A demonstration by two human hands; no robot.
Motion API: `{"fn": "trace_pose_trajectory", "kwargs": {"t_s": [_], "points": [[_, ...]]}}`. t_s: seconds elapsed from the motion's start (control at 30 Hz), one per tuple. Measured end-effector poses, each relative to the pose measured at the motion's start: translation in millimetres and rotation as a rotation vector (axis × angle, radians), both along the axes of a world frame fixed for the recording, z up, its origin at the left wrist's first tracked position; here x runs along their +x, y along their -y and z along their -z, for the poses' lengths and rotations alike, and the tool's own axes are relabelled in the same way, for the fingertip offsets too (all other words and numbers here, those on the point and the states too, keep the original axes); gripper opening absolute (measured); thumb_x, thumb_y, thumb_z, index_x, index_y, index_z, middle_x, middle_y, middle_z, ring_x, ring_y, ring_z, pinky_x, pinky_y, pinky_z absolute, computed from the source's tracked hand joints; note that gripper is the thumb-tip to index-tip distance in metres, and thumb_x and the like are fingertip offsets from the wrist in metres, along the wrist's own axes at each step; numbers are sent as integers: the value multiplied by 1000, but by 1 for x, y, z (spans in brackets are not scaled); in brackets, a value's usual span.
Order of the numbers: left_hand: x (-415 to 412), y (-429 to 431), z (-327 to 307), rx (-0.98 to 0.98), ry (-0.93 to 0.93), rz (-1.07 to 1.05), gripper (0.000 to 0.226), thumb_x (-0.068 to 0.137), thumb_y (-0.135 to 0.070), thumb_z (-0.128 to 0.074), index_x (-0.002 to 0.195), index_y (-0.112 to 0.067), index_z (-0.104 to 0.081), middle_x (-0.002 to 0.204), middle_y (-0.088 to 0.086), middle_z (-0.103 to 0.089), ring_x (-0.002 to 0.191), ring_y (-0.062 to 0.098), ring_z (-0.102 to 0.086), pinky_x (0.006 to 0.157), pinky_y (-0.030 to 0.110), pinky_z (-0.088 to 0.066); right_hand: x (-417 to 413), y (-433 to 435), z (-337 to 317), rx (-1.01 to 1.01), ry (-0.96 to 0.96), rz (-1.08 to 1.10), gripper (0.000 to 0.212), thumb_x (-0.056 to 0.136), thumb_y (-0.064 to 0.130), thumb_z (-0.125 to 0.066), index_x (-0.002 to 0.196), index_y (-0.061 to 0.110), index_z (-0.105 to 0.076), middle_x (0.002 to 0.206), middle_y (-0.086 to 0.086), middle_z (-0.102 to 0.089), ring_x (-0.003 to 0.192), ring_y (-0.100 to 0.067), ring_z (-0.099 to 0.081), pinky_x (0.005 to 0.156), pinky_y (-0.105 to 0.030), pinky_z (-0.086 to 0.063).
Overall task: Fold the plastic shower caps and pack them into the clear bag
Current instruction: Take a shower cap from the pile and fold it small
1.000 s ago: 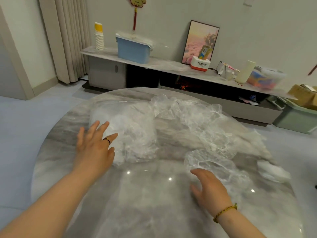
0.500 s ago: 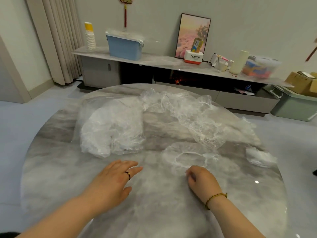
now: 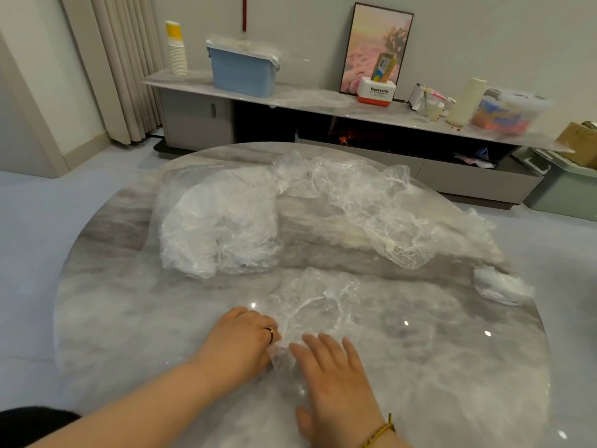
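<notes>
In the head view, a flattened shower cap [image 3: 315, 305] was seen lying on the marble counter [image 3: 129, 318], just ahead of the hands. Its near edge was gripped by the curled fingers of the left hand [image 3: 239, 342], while the right hand [image 3: 336, 379] was laid flat on that edge, fingers straight, nothing held. The stuffed clear bag [image 3: 219, 227] was set further back on the left, with a loose heap of caps [image 3: 374, 205] to its right

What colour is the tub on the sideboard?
The tub is light blue; the head view shows it.
</notes>
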State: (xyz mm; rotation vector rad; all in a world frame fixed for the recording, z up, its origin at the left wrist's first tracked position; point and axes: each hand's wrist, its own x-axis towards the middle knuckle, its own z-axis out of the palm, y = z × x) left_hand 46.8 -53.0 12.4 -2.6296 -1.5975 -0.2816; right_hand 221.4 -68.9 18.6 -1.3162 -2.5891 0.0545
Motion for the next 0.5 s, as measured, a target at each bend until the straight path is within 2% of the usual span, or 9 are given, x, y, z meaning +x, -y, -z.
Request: {"fn": "trace_pose_trajectory", "kwargs": {"t_s": [0.03,0.1,0.2,0.23,0.27,0.3,0.37,0.4,0.5], "points": [[0,-1,3,24,-4,2,27,56,-38,-43,52,-35,-70,60,-23,-64,49,-2,-58,68,18,-31,-3,3,6,-15,29,6,97,14,61,-65,103,29,-43,91,14,-69,84,-7,-68,88,-35,-46],[1,-1,1,31,-17,-9,27,56,-33,-41,44,-31,-65,49,-18,-59,40,2,-51,63,21,-30,-4,6,12,6,20,5,91,21,65,-62,103,30,-42,90,16,-69,83,-4,-68,80,-28,-53],[2,1,-8,-27,-28,-60,35,57,-33,-31,40,-30,-62,39,-15,-52,33,2,-46,54,16,-30,-4,-5,12,14,-146,-35,32,53,47,-45,82,36,-51,66,21,-61,62,4,-60,70,-11,-45],[1,0,-9,-44,-14,-59,33,57,-37,-33,42,-31,-62,39,-16,-51,35,0,-47,54,14,-30,-2,-9,10,-8,-172,-11,21,58,40,-40,69,35,-57,58,21,-57,55,5,-56,63,-8,-40],[1,0,-11,-69,15,-54,29,56,-42,-38,47,-34,-65,42,-17,-53,39,-2,-48,55,13,-31,0,-13,11,-58,-190,-1,22,60,36,-37,59,33,-59,54,19,-55,51,4,-52,57,-8,-37],[-1,0,-12,-107,47,-41,27,53,-46,-44,56,-36,-69,49,-19,-56,47,-3,-51,59,12,-32,2,-17,10,-131,-205,19,26,62,35,-36,58,30,-61,56,17,-56,53,-1,-53,54,-9,-36],[-5,0,-9,-170,103,-19,42,54,-52,-43,79,-36,-73,74,-19,-64,75,-1,-51,75,15,-35,5,-23,7,-254,-324,42,44,63,41,-27,73,20,-64,67,11,-59,75,-10,-51,60,-14,-37],[-7,-2,-8,-160,101,-16,47,56,-53,-40,86,-35,-73,86,-16,-66,88,1,-52,84,16,-36,8,-23,6,-407,-382,62,49,61,46,-23,76,19,-61,68,10,-56,76,-11,-50,64,-20,-37],[-11,-7,-11,-145,72,-26,54,59,-53,-32,95,-40,-69,111,-24,-60,104,-3,-58,98,15,-35,15,-30,-1,-517,-515,99,22,64,47,-32,62,28,-42,54,11,-49,60,-5,-47,58,-20,-35]]}}
